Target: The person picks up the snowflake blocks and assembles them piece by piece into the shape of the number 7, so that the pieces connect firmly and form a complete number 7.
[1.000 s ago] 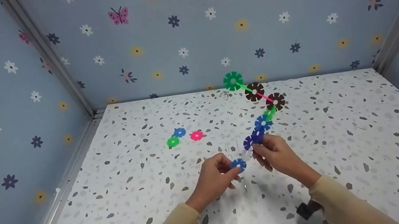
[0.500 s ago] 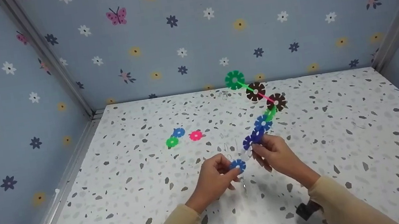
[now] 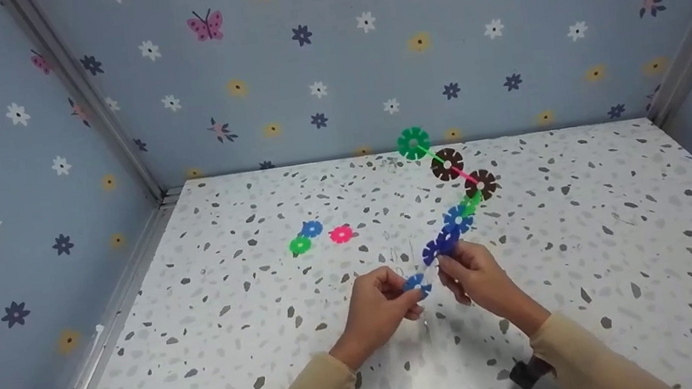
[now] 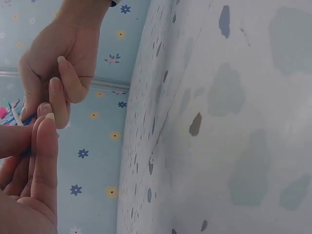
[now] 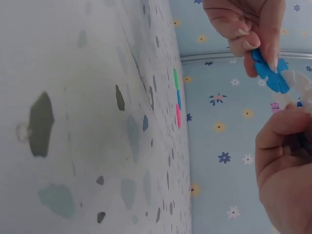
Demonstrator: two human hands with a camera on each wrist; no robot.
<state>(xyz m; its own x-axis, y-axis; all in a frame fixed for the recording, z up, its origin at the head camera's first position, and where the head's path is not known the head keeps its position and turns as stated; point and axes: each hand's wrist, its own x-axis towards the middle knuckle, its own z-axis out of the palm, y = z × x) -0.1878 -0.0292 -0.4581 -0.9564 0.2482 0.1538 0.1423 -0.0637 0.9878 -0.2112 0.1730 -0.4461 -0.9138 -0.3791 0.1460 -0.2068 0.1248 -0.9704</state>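
Observation:
My left hand [image 3: 371, 314] pinches a blue notched snowflake disc [image 3: 421, 278] between thumb and fingers. My right hand [image 3: 485, 276] grips the near end of a chain of linked discs, close to a dark blue disc [image 3: 430, 254]. A whitish translucent disc [image 5: 296, 80] at that end meets the edge of the blue disc in the right wrist view. Farther along, the chain runs through blue, green, brown [image 3: 441, 170], pink and light green pieces to a green disc [image 3: 404, 145] at the far tip. In the left wrist view, fingers mostly hide the discs.
Left of the chain, a loose green disc [image 3: 299, 245], a blue disc [image 3: 314, 228] and a pink disc [image 3: 342, 234] lie on the speckled white table [image 3: 232, 307]. Flower-patterned panels [image 3: 339, 58] close in the back and sides.
The far end of the chain has dipped slightly and shifted a little right. My left hand has brought the blue disc slightly right, nearer the right hand, which has lowered a little.

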